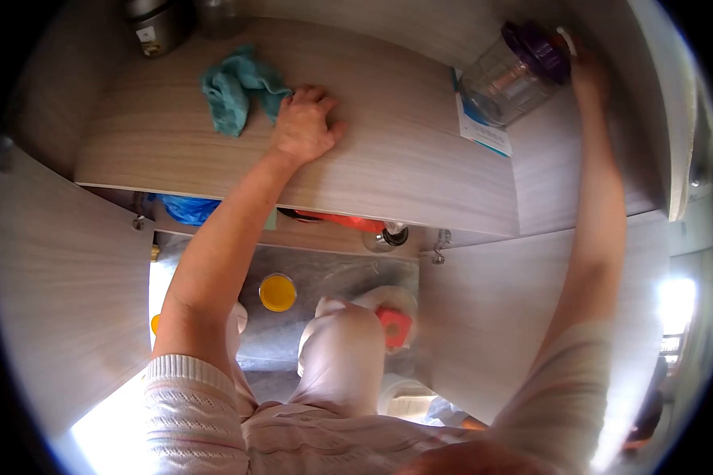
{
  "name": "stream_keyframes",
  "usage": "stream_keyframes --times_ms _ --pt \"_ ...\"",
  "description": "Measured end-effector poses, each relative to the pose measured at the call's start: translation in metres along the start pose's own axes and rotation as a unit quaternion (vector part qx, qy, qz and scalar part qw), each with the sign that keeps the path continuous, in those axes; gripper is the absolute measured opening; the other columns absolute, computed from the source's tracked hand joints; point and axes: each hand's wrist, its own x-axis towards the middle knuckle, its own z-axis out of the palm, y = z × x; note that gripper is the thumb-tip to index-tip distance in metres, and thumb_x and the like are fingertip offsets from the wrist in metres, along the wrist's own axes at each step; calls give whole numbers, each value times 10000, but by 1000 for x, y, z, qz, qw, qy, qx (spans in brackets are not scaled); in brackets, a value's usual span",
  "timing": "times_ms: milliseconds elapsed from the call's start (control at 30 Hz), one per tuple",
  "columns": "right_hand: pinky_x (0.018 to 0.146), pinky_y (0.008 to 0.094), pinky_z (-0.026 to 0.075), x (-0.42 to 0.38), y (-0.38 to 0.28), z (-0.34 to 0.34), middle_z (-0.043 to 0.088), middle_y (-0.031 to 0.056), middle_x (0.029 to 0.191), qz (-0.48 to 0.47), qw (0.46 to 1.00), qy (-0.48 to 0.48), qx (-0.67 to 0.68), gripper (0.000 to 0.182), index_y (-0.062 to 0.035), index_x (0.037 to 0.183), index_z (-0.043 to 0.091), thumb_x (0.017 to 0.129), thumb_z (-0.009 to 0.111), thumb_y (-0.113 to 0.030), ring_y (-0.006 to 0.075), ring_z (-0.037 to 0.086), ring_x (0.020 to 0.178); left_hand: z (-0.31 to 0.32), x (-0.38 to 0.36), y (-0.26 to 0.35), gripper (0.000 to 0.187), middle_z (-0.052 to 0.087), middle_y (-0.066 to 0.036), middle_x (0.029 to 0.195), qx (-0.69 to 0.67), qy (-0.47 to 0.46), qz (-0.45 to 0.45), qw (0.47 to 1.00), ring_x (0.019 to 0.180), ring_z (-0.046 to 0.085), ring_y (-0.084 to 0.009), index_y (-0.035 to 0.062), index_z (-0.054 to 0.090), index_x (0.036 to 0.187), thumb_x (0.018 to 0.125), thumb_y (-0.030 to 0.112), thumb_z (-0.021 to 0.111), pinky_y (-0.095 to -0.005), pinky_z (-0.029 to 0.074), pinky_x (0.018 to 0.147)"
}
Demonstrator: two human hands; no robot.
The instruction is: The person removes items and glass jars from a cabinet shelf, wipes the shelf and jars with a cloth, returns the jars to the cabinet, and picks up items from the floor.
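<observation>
My left hand [305, 124] rests on the wooden shelf [388, 142], fingers spread and bent, its fingertips beside a crumpled teal cloth [234, 87]. At the upper right, my right hand [585, 67] is at the purple lid [540, 51] of a clear jar [503, 83], by a white piece at the lid's edge. Its fingers are mostly hidden, so its hold is unclear. The jar leans over a white and blue paper [483, 131] lying on the shelf.
A dark metal container [157, 28] stands at the back left. Open doors [71, 277] flank the cabinet. Below the shelf are a blue bag [186, 209] and a glass jar [384, 237]. A yellow-topped round container [277, 293] is on the floor.
</observation>
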Motion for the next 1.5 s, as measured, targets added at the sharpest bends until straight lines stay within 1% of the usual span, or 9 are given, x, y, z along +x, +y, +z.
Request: stream_keyframes --times_ms 67,267,533,767,900,1033,1233,1467,1500 --pt "977 387 375 14 -20 5 568 51 1222 66 996 -16 -50 373 -344 1215 534 848 475 -312 276 516 1155 1 0 -1 394 514 -103 1242 3 -1 0 1000 1202 423 -263 79 630 1054 729 302 651 -426 335 981" --pt "962 371 390 56 -5 46 576 45 1205 41 997 -41 -48 367 -294 1203 547 838 504 -294 260 534 1134 2 1 -2 396 520 -102 1237 -5 -3 0 1000 1197 427 -268 84 631 1051 724 306 649 -430 340 975" --pt "906 359 425 61 49 56 594 122 1165 -136 973 1 187 452 -188 1186 579 817 547 -447 290 550 1100 1 1 -2 397 519 -88 1244 -6 3 -2 1000 1197 427 -261 85 636 1043 717 311 651 -427 336 979" --pt "900 377 425 1 28 14 585 152 1174 13 1000 5 24 601 -125 1246 524 785 570 -508 313 548 1096 1 1 0 403 515 -88 1249 -9 -3 0 1000 1200 423 -262 86 629 1053 718 308 654 -424 329 982" --pt "896 372 427 29 37 27 600 142 1151 1 997 24 79 569 -126 1209 560 771 586 -489 299 557 1087 4 0 -2 366 541 -97 1179 -10 43 17 999 1163 444 -266 82 641 1002 694 279 625 -421 344 968" --pt "894 349 432 49 31 30 617 114 1132 21 993 -3 114 507 -130 1169 595 748 618 -411 251 574 1073 1 1 -1 417 517 -101 1243 -4 -1 -2 1000 1206 419 -265 74 625 1057 716 314 655 -429 330 984" --pt "913 300 436 80 25 60 615 58 1159 -17 994 97 43 509 -164 1189 595 703 653 -304 183 579 1075 0 1 0 420 516 -102 1245 -2 -4 -3 1000 1208 418 -267 74 622 1065 724 319 650 -429 329 987" --pt "934 257 425 78 3 73 591 43 1203 152 889 129 412 493 -146 1199 588 721 680 -223 170 550 1115 -1 0 -1 412 515 -106 1244 -7 -8 0 1000 1202 424 -271 75 621 1068 732 312 640 -432 335 977" --pt "914 288 425 79 5 76 590 81 1184 138 898 136 395 463 -112 1182 584 741 640 -238 204 558 1086 -2 0 -1 408 515 -106 1244 -11 -5 1 1000 1200 425 -271 75 622 1066 733 310 637 -432 336 975"
